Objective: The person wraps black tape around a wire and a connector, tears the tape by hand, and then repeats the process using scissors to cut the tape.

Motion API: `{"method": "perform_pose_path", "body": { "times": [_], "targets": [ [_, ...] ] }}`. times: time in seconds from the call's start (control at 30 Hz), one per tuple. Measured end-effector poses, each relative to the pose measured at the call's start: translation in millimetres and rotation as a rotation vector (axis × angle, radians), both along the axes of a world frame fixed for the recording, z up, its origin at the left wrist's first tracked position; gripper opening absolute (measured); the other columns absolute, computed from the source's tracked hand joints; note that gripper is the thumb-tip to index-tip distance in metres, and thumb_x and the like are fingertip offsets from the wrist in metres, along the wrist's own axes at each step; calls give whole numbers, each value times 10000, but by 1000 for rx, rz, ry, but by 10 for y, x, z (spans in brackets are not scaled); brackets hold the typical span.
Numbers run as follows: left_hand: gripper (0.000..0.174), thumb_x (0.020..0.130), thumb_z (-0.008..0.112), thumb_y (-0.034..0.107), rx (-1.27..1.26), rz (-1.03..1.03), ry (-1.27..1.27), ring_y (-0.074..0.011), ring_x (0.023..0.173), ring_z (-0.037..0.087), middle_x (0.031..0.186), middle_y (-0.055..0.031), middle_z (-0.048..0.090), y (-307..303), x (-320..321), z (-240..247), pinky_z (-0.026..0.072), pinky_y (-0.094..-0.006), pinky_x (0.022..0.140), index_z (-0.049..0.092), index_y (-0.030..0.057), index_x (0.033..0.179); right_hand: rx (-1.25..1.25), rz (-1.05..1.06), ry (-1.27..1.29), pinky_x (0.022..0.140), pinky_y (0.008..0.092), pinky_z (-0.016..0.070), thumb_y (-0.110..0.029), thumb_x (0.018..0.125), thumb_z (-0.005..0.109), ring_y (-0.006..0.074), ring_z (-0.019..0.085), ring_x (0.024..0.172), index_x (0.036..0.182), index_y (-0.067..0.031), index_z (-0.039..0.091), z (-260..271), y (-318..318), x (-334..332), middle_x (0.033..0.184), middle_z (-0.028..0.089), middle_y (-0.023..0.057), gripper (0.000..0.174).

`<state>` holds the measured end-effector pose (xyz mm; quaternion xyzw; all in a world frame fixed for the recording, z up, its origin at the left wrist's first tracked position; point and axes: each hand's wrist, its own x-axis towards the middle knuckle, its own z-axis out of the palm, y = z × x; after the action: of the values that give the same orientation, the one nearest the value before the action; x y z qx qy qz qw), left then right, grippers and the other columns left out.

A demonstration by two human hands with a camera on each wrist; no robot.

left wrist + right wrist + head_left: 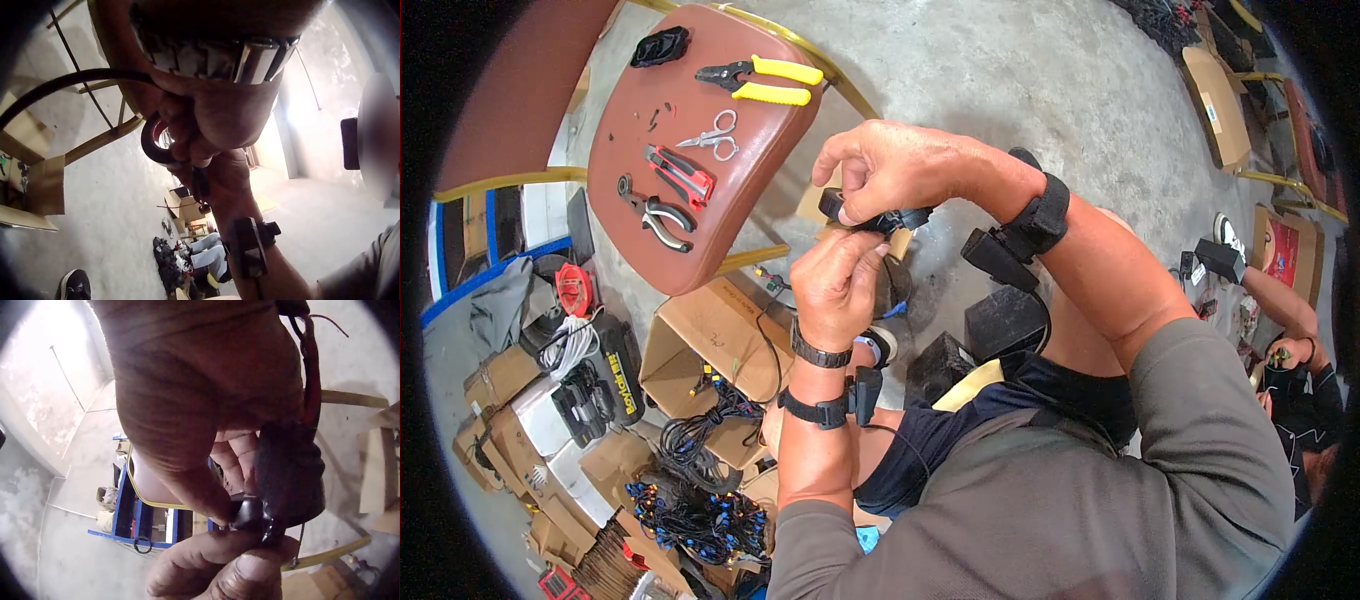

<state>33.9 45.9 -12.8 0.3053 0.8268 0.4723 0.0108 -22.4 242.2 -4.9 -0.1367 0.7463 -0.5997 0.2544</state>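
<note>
Close together above the lap, both hands work on a black-wrapped bundle (287,478) with a red wire (311,394) leading from it. My left hand (835,285), wearing a metal watch, pinches the bundle's lower end between thumb and finger. From above, my right hand (910,165) bends over it, its thumb and fingers curled at the bundle and a black tape roll (831,203). The left wrist view shows the roll (152,139) edge-on beside the fingers; which fingertips bear on it is partly hidden. A black cable (81,76) curves away from the left hand.
A brown chair seat (625,140) carries yellow-handled strippers (775,82), scissors (722,137), a red cutter (680,175), pliers (662,222) and a black bundle. Cardboard boxes (720,330) and cable bundles (700,520) lie at lower left. Another person's arm (1280,300) shows at right.
</note>
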Motion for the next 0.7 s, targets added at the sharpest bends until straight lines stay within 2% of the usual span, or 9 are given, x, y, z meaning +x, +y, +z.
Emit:
{"method": "perform_pose_path", "body": {
  "times": [0.33, 0.43, 0.5, 0.57, 0.7],
  "targets": [
    [78, 801, 723, -50, -8, 5, -37, -193, 645, 630, 760, -111, 679, -6, 4, -29, 491, -285, 614, 676, -9, 849, 4, -20, 46, 677, 312, 514, -145, 742, 734, 170, 653, 766, 1170, 42, 620, 99, 30, 61, 821, 700, 100, 481],
    [80, 789, 696, -39, 54, 22, -41, -286, 658, 651, 741, -129, 662, 15, -4, -48, 501, -337, 602, 683, 21, 841, -29, -32, 27, 678, 301, 515, -133, 739, 738, 157, 646, 772, 1168, 35, 623, 70, 44, 57, 812, 688, 83, 476],
    [71, 789, 697, -43, 56, 42, -54, -280, 662, 661, 745, -131, 671, 21, 10, -35, 509, -332, 606, 679, 16, 824, -89, -48, 2, 680, 292, 515, -123, 737, 740, 146, 639, 770, 1166, 32, 626, 35, 48, 68, 814, 684, 75, 470],
    [63, 799, 697, -41, 36, 53, -81, -271, 658, 665, 743, -131, 676, 15, -3, -31, 512, -329, 608, 679, 15, 820, -47, -54, 64, 674, 285, 514, -116, 742, 740, 128, 619, 747, 1188, 20, 619, 34, 53, 71, 833, 671, 48, 482],
    [62, 815, 740, -28, 74, 113, -140, -102, 656, 597, 735, -56, 683, -7, 22, -42, 489, -259, 621, 681, -11, 825, -76, -99, 138, 655, 258, 504, -81, 757, 720, 100, 606, 740, 1228, -1, 607, 60, 65, 122, 837, 655, 35, 491]
  ]
}}
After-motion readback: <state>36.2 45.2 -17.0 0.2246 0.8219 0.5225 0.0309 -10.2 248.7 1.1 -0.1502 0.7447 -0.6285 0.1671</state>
